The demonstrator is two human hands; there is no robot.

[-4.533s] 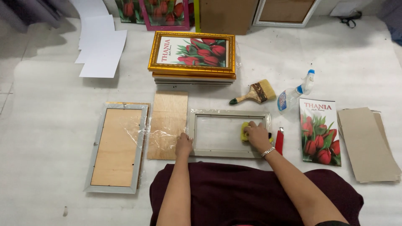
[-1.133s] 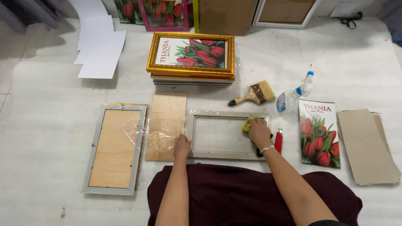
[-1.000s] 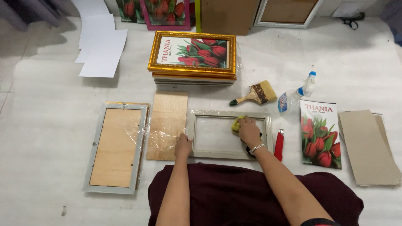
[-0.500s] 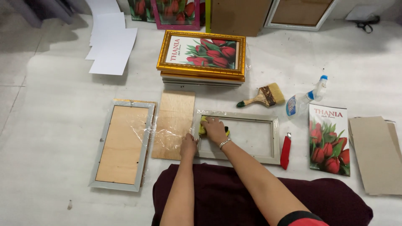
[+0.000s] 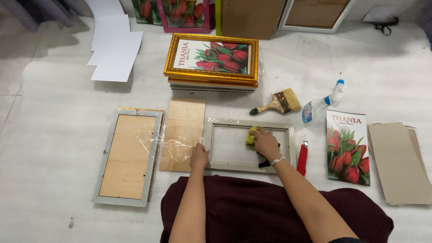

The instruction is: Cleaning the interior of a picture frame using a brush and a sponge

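Head view, looking down at the floor [image 5: 54,148]. Grey frame [image 5: 250,125] lying flat just ahead of the knees, glass inside. Right hand [image 5: 265,143] over the glass near the frame's middle, fingers clenched on a yellow sponge [image 5: 250,136], pressing it down. Left hand [image 5: 199,157] flat on the frame's near-left corner, fingers released, gripping nothing. Plywood board [image 5: 182,132] touching the frame's left side, clear film over its lower part. Second grey frame [image 5: 128,155] face down further left, brown backing showing. Red cutter [image 5: 302,157] just beside the frame's right edge. Tulip print [image 5: 347,146] to the right of that, cardboard sheets [image 5: 398,162] beyond. Brush [image 5: 279,103] and spray bottle [image 5: 321,104] lying past the frame's far right corner. Gold-framed tulip picture [image 5: 211,58] topping a stack straight ahead. White sheets [image 5: 114,51] far left.
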